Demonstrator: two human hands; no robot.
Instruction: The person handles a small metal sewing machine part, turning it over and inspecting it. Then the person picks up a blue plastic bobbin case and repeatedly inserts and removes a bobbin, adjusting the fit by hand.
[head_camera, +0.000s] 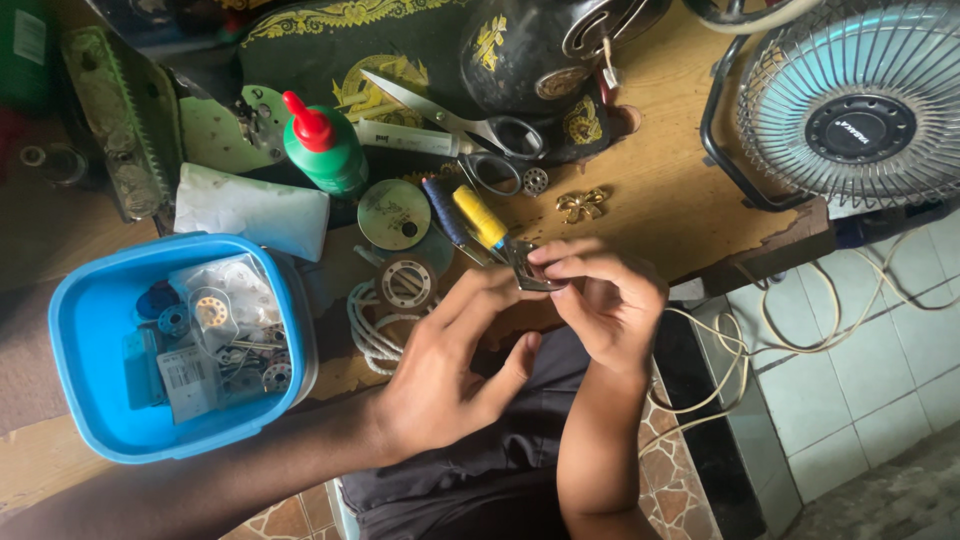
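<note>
My right hand (605, 295) pinches a small grey metal part (530, 268) between thumb and fingertips, just above the wooden table's front edge. My left hand (455, 365) reaches in from the lower left, its fingers spread and its fingertips touching the same metal part. Pliers with yellow and blue handles (478, 216) lie on the table right behind the part; whether they touch it I cannot tell. A round metal ring (407, 282) lies beside my left fingers.
A blue plastic box (75, 350) with bobbins and small parts stands at left. Behind are a green bottle with red cap (325, 150), scissors (460, 125), a black sewing machine (520, 60), a gold bow ornament (582, 205) and a white cord (368, 335). A table fan (860, 100) stands at right.
</note>
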